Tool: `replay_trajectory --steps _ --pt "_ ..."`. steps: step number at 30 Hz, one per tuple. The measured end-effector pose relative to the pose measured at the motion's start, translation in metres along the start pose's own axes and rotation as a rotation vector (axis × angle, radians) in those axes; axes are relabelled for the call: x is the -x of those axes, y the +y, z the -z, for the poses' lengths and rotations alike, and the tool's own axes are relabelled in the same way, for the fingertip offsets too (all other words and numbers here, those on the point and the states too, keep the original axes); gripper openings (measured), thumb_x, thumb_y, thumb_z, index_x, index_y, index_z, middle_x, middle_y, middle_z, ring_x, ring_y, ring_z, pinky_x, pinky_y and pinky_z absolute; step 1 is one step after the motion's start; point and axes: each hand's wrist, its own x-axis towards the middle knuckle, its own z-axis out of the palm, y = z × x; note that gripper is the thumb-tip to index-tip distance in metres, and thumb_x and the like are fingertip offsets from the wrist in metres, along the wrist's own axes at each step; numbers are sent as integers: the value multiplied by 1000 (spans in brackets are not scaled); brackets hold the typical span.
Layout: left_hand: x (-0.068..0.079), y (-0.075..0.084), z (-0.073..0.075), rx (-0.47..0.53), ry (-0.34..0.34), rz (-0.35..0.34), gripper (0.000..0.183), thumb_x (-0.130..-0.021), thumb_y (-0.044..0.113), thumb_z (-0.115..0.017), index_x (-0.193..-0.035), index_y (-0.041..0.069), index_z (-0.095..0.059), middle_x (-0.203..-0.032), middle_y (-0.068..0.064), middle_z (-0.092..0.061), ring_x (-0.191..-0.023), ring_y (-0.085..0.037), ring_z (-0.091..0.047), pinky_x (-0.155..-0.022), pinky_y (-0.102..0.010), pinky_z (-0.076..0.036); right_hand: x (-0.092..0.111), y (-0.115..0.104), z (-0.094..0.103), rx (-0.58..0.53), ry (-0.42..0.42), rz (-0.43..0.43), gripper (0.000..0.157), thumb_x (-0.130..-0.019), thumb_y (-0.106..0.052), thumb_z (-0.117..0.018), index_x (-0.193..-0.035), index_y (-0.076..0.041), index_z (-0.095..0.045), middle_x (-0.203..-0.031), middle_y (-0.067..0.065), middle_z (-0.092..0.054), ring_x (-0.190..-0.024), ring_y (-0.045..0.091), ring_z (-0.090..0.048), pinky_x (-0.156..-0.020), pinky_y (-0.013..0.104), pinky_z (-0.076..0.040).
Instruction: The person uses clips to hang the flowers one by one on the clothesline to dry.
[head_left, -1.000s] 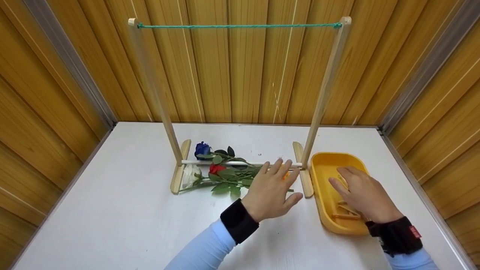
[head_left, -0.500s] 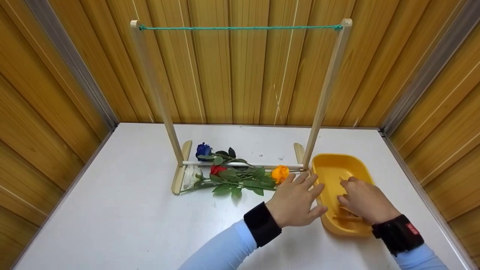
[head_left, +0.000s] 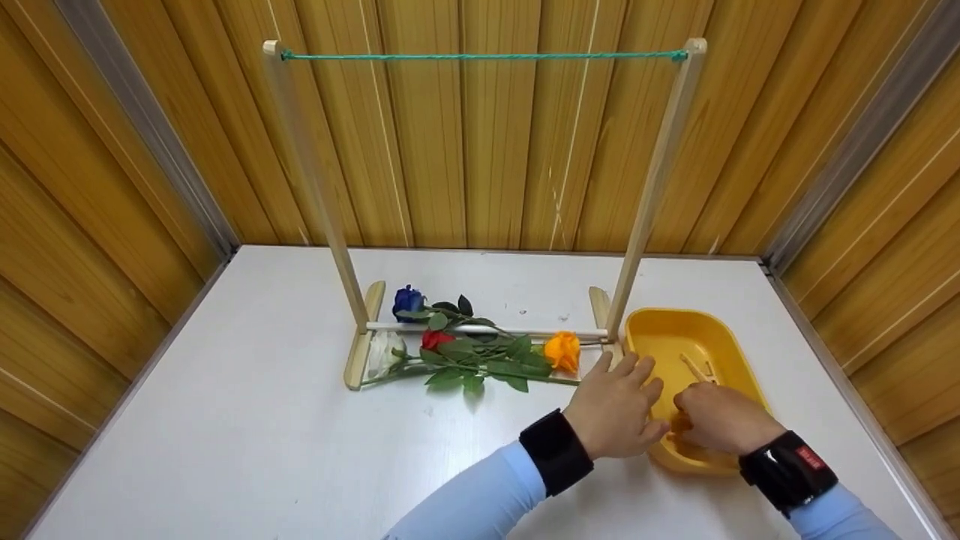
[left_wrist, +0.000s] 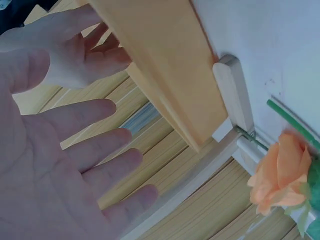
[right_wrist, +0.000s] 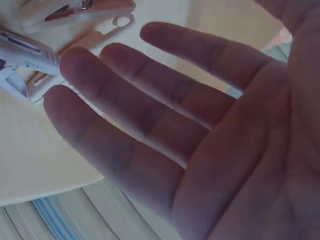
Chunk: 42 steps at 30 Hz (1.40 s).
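My right hand (head_left: 727,420) reaches into the yellow tray (head_left: 671,326), fingers lowered among the clothespins. In the right wrist view its fingers (right_wrist: 145,110) look nearly straight, and their tips lie close to several clothespins (right_wrist: 32,55); nothing shows in its grip. One clothespin (head_left: 699,369) lies beyond that hand, which hides others. My left hand (head_left: 616,411) is held with spread fingers beside the tray's left wall, holding nothing; its palm fills the left side of the left wrist view. Closest to its fingertips, an orange rose (head_left: 562,351) lies on the table.
A wooden frame with two posts (head_left: 660,180) stands on the white table (head_left: 225,420), a green cord (head_left: 480,56) tied across its top. By its low crossbar lie a blue rose (head_left: 407,301), a red rose (head_left: 435,340) and a white rose (head_left: 384,354). Wood-patterned walls enclose the table.
My left hand has moved right, away from the roses, uncovering the orange one. My right hand has shifted nearer within the tray, and a clothespin beyond it now shows.
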Motion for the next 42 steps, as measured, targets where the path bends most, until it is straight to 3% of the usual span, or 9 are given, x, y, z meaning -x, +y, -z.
replay_trajectory --steps 6,11,19,28,35,42 --pt "-4 6 -9 -76 30 -12 55 -106 63 -34 -143 30 -58 -157 6 -44 -144 -16 -40 -119 -40 -34 -3 -1 -2 -19 -66 -7 19 -78 -4 -79 -75 -10 -62 -70 0 -53 -61 18 -48 -60 33 -45" --pt "-5 8 -13 -64 22 -6 56 -105 64 -34 -144 31 -58 -158 6 -42 -146 -15 -38 -120 -40 -33 -9 1 -4 -1 -87 31 19 -79 -1 -79 -75 -9 -62 -69 -1 -53 -61 16 -48 -61 31 -46" --pt "-4 5 -14 -26 28 -4 57 -106 63 -35 -146 29 -57 -159 5 -42 -147 -16 -38 -121 -40 -32 -13 2 -6 63 -67 61 14 -84 2 -73 -77 -7 -65 -70 0 -54 -62 17 -48 -65 36 -51" --pt "-2 2 -11 19 -17 17 60 -106 64 -32 -152 31 -51 -165 5 -36 -152 -16 -32 -123 -42 -29 -19 0 -8 46 -96 30 13 -86 -2 -74 -78 -7 -65 -71 2 -58 -62 18 -51 -66 40 -53" --pt "2 -1 -15 -27 40 26 60 -106 63 -31 -151 30 -53 -164 5 -39 -151 -16 -35 -121 -41 -32 -21 3 -10 56 -58 86 16 -86 -9 -77 -76 -8 -64 -70 0 -57 -61 16 -50 -63 38 -52" --pt "6 -7 -12 6 52 36 59 -107 61 -31 -152 29 -51 -163 4 -40 -151 -16 -36 -122 -41 -32 -23 0 6 37 -65 81 17 -80 -5 -82 -89 -3 -68 -75 2 -61 -65 17 -52 -65 37 -53"
